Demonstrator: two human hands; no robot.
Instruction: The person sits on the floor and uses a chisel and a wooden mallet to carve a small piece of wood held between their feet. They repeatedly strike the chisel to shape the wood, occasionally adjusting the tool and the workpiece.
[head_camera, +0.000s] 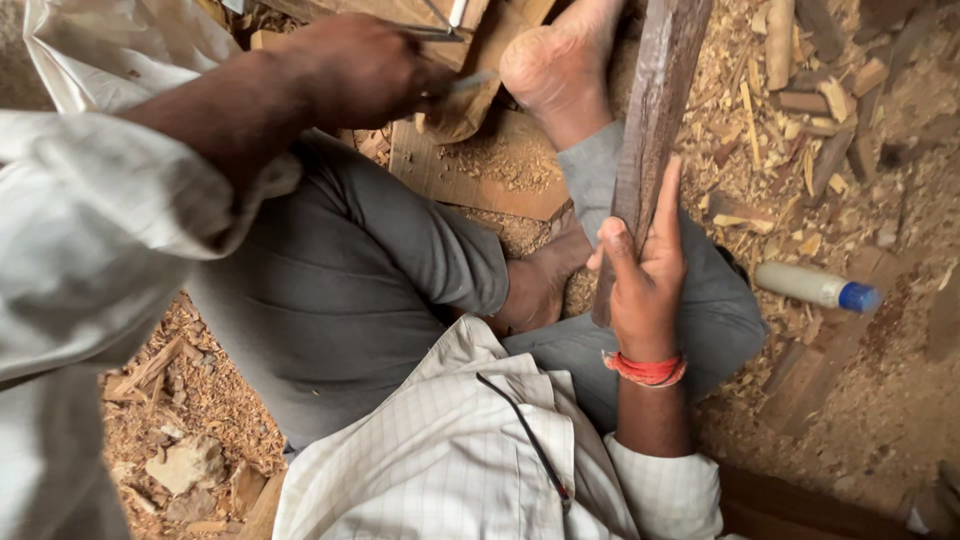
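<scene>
Two hands: R (645, 285) upright gripping plank (655, 120); L (360, 70) fisted on tool (470, 82).

The floor (880, 420) is thick with sawdust. Wood offcuts (800, 60) lie at one o'clock, a blue-capped bottle (815, 287) at three, what looks like a stone (185, 463) at eight.

Woodworking shop, floor-level work area.
Sawdust (890, 400) and wood chips (790, 110) cover the ground; offcuts (185, 465), a flat board (470, 175) and a dark plank (655, 110) lie about.
</scene>
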